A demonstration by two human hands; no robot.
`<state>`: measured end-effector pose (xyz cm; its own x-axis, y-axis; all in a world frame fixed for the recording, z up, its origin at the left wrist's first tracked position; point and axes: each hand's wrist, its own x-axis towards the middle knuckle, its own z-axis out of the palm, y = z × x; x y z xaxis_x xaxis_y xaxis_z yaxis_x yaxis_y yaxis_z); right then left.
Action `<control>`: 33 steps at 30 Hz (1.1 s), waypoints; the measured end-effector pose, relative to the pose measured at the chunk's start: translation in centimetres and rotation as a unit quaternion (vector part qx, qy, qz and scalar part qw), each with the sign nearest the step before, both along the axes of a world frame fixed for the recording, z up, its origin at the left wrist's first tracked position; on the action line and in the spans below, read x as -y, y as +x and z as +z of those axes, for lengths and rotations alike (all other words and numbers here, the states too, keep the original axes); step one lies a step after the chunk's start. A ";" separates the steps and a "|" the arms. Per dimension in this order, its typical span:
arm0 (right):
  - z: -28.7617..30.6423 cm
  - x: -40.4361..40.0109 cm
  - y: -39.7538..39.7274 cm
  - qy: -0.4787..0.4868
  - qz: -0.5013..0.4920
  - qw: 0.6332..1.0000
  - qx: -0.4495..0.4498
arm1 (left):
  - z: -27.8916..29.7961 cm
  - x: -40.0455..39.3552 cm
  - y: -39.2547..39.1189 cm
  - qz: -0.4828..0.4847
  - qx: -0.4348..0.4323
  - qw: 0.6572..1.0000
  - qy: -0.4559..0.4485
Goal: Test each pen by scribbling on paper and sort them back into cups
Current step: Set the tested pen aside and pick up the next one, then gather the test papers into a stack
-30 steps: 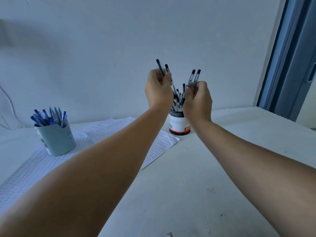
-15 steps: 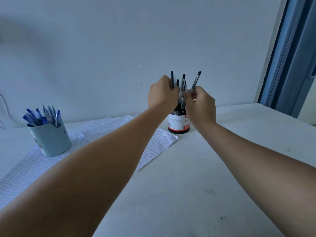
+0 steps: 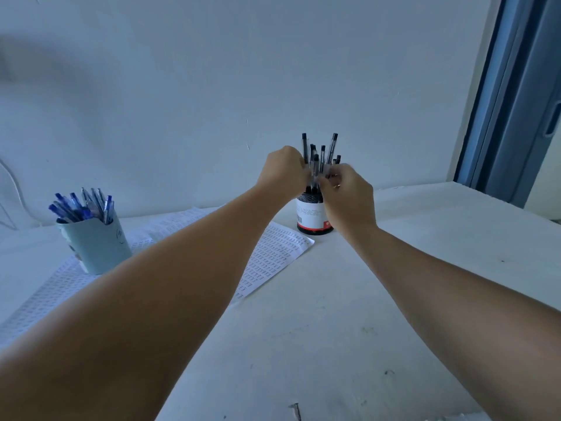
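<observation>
Only the head view here, so taking the black mesh cup with the white and red label (image 3: 314, 215) as the anchor: it stands on the pale worktop (image 3: 334, 329), and both hands are right above its mouth. The left hand (image 3: 283, 171) is curled round the bundle of black pens (image 3: 317, 153) from the left side, and the right hand (image 3: 346, 189) pinches into the same bundle from the right. The pens stand nearly upright, tips down in the cup, caps fanned out above the knuckles. So the next pull looks like straight up along the pens, and neither hand is really nearer.

Label text is too small to read; there's a barcode on it.

Far left of that cup, a light blue cup (image 3: 94, 244) full of blue pens (image 3: 82, 205) sits on the printed paper sheet (image 3: 273, 259).
</observation>
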<state>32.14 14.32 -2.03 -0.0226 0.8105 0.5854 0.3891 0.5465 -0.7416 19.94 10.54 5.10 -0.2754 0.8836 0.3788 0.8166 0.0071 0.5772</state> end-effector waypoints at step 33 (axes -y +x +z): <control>-2.0 1.6 -2.2 0.107 -0.020 0.994 -0.011 | -3.2 1.3 -2.3 -0.031 0.140 0.988 0.048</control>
<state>29.96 12.72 -4.08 0.0220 0.6669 0.7448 0.3995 0.6771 -0.6181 17.59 9.26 1.91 -0.3279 0.8654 0.3788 0.6216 -0.1043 0.7764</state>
